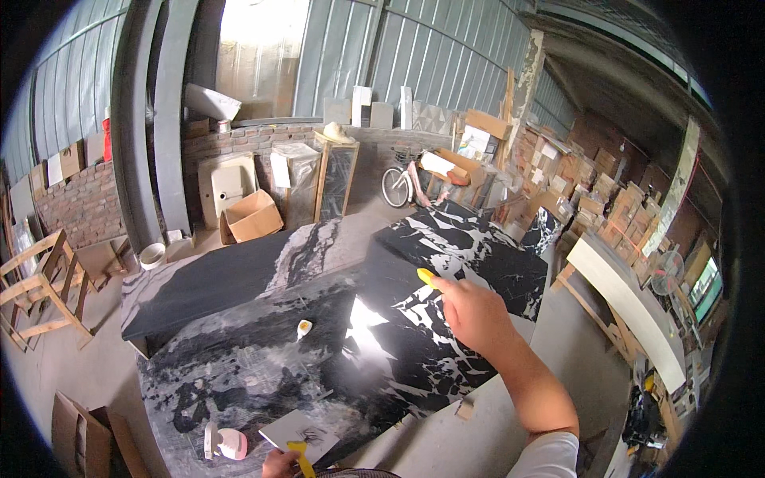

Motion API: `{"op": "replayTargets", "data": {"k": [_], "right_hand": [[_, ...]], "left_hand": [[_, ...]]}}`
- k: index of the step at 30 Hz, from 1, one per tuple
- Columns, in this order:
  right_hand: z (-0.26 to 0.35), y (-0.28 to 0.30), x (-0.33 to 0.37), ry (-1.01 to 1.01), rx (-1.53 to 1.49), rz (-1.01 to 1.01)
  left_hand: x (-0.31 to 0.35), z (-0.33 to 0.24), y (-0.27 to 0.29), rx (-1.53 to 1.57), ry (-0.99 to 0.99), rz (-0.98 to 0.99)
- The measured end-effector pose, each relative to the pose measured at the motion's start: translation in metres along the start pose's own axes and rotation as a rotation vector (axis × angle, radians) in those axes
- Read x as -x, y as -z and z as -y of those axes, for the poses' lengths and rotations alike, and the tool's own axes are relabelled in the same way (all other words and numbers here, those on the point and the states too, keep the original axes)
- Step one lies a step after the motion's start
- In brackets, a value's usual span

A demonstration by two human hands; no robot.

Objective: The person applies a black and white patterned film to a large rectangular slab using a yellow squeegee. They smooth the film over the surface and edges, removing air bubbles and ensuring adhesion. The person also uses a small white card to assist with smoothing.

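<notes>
My right hand [478,317] stretches out over a glossy black-and-white marble-look slab [434,338]. Its fingers are closed round a small yellow tool [428,278]; which kind of tool it is cannot be made out. At the lower edge my left hand [280,464] grips the corner of a thin white board [299,431] with dark smears on it. A yellow-handled tool [301,456] lies against that board by my left fingers. Left of the board a white-and-pink bottle [227,443] lies on the grey, dusty slab. Farther up is a small white bottle [304,327] with a yellow top.
Another dark slab [215,279] adjoins at the back left. A long pale slab [629,307] rests on wooden supports at right. Around stand a wooden frame [44,283], an open carton [252,217], a bicycle [402,183], a fan [668,272] and stacked boxes [621,203].
</notes>
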State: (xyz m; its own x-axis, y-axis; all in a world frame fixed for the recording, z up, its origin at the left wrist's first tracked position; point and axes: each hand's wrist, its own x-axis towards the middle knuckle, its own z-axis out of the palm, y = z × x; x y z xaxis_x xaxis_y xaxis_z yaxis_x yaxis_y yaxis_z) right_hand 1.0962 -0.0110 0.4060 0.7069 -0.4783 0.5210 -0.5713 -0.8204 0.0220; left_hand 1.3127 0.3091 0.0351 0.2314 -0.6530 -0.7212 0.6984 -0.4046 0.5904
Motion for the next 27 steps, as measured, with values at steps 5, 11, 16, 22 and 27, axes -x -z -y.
{"op": "replayTargets", "data": {"k": [5, 11, 16, 22, 27], "right_hand": [[-0.003, -0.015, -0.016, 0.031, 0.002, -0.017], [-0.006, 0.002, -0.016, 0.013, 0.011, 0.063], [0.000, 0.018, -0.020, 0.007, 0.043, 0.109], [0.001, -0.009, -0.035, 0.015, -0.023, 0.028], [-0.001, 0.009, -0.029, -0.019, 0.023, 0.132]], "left_hand": [[0.004, -0.001, 0.006, 0.022, -0.003, -0.006], [-0.004, 0.000, 0.011, 0.007, -0.065, -0.002], [0.004, -0.012, 0.004, -0.007, -0.105, 0.014], [0.016, -0.029, -0.010, -0.039, -0.080, -0.006], [0.017, -0.025, -0.008, -0.056, -0.133, -0.016]]}}
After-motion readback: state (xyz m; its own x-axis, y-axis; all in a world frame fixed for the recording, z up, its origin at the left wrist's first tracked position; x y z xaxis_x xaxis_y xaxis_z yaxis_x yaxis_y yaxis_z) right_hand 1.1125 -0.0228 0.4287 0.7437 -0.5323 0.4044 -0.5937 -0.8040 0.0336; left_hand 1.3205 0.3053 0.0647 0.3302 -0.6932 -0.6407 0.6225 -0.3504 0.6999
